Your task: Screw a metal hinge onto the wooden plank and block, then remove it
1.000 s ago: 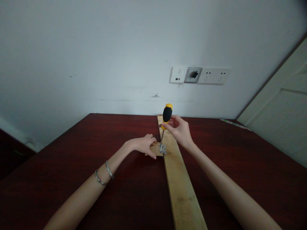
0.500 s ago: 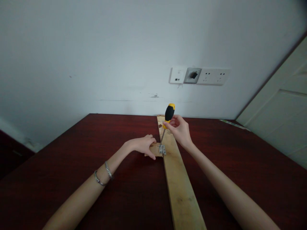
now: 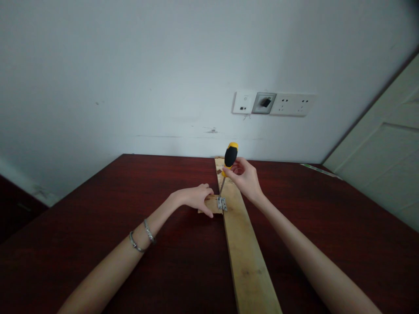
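My right hand (image 3: pixel 245 176) is closed around the lower handle of a black and yellow screwdriver (image 3: pixel 231 156). The tool stands tilted, its shaft running down to the upper part of a small metal hinge (image 3: pixel 222 203). That hinge spans the seam between a long wooden board (image 3: pixel 247 257) and a short wooden block (image 3: pixel 211 206). My left hand (image 3: pixel 197 198) grips the short block from its left side, thumb at the near edge and fingers at the far edge. Whether the screwdriver tip sits in a screw is too small to tell.
Under the wood is a dark red tabletop (image 3: pixel 157 270), its far edge against a white wall (image 3: pixel 163 78). Wall sockets (image 3: pixel 291 104) with a black plug (image 3: pixel 266 102) are above it. A pale panelled door (image 3: pixel 389 161) stands at the right.
The screwdriver handle has tipped very slightly to the left in my right hand. My left hand stays on the short block, and the view has shifted a little.
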`<state>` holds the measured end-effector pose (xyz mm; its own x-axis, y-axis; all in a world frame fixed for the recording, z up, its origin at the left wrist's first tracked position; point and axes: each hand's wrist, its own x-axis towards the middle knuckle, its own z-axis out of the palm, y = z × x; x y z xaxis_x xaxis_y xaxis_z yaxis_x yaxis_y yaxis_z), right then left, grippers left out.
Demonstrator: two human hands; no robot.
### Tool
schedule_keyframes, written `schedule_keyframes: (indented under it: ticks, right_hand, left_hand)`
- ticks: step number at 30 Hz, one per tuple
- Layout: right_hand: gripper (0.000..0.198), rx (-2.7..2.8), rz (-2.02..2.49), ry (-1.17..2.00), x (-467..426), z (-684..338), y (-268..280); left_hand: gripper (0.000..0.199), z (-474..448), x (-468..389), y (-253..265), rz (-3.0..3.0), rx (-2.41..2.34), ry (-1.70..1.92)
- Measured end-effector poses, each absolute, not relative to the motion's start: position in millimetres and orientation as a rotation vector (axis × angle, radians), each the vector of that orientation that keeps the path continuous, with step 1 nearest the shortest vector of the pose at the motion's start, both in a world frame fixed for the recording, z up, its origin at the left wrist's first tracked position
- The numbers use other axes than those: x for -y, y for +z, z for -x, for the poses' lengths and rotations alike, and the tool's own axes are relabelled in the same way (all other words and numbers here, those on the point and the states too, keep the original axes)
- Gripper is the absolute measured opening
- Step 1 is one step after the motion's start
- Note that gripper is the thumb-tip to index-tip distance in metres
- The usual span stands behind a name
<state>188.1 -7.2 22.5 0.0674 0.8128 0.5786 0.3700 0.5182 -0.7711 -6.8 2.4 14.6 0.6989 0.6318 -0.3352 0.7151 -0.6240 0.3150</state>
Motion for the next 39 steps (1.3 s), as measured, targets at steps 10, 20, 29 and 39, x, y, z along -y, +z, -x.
schedule_keyframes:
  ticks: [10,20,29,39]
  right_hand:
    - [0.032,1.558,1.117,0.375,14,-185,32]
    - [0.065,1.474,0.938,0.628,14,-186,38]
    - [0.061,1.6,0.924,0.328,27,-185,48]
    - [0.066,1.507,0.929,0.336,16,-184,47]
  left_hand:
    - [0.082,7,-4,13,-2.494,-1.014,-0.231]
    - [0.077,7,-4,12,-2.51,-1.009,-0.206]
    - [0.076,7,-3,14,-2.515,-0.998,-0.212]
    - [0.076,7,-5,11,-2.521,-1.006,-0.197]
